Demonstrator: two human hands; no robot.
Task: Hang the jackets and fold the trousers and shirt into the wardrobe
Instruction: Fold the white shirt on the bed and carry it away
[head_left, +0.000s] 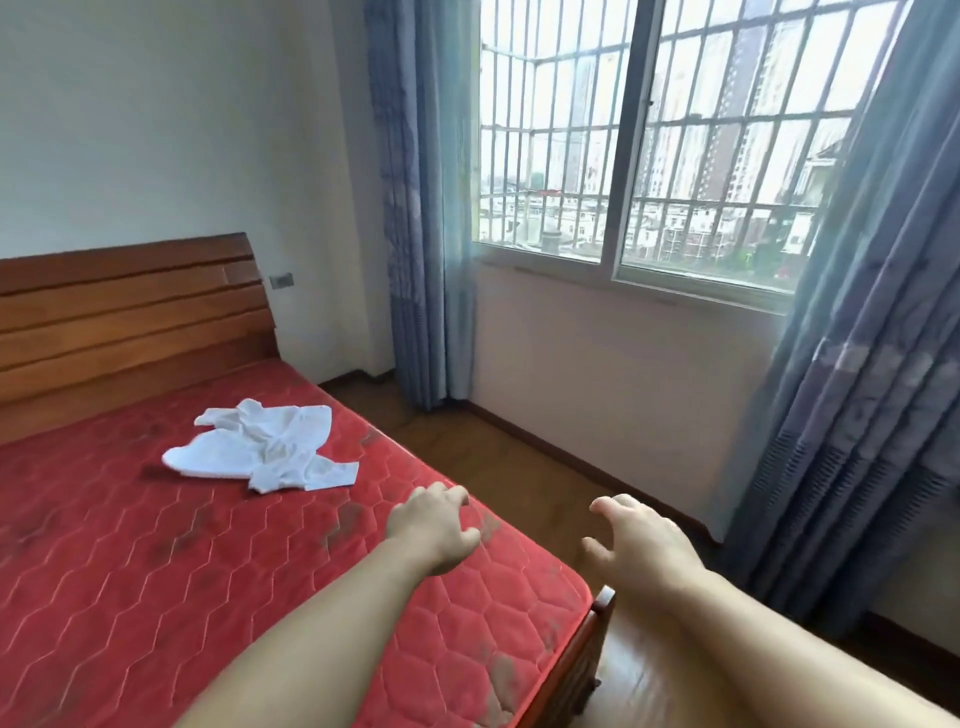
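Shirt (265, 448), white, crumpled, lies on red mattress (130, 561) near headboard (130, 312). Left hand (434, 525) over mattress edge, fingers loosely spread, empty. Right hand (636, 540) beyond mattress, over floor, likewise spread, empty.

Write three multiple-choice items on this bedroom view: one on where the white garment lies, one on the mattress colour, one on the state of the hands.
1. Where is the white shirt?
A. on the floor
B. on the mattress
C. on the windowsill

2. What colour is the mattress?
A. red
B. blue
C. green

3. What do the left hand and right hand hold?
A. a hanger
B. the shirt
C. nothing

Answers: 1 B, the shirt lies crumpled on the quilted surface near the headboard. 2 A, the quilted cover is red. 3 C, both hands reach forward with loosely curved fingers, apart from the shirt.
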